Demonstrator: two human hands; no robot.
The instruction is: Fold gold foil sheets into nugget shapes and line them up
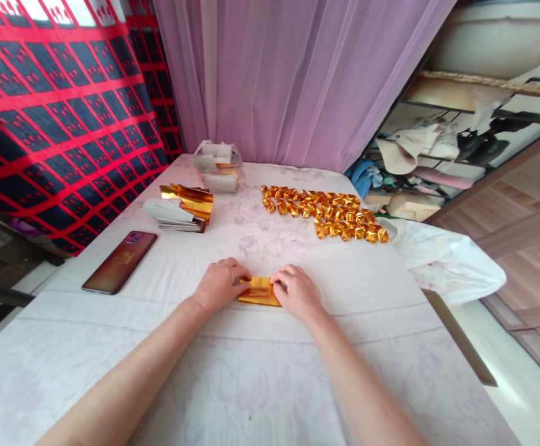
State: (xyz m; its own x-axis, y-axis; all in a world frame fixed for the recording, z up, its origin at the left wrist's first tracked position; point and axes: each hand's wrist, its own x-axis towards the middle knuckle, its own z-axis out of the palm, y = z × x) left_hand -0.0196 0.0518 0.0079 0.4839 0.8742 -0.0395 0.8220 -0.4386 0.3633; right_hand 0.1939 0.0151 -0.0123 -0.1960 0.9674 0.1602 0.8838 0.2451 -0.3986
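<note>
A shiny gold foil paper sheet, folded into a flat strip, lies on the table right in front of me. My left hand pinches its left end between thumb and fingers. At the opposite end, my right hand grips the upper right corner the same way. Farther off to the left sits a stack of foil paper, grey-white and gold, partly curled over. Rows of folded gold foil pieces stand together at the back right of the table.
A smartphone lies face down at the left. Behind the paper stack stands a clear plastic bag of more paper. A white plastic bag hangs at the table's right edge, near a cluttered shelf. A purple curtain closes off the back.
</note>
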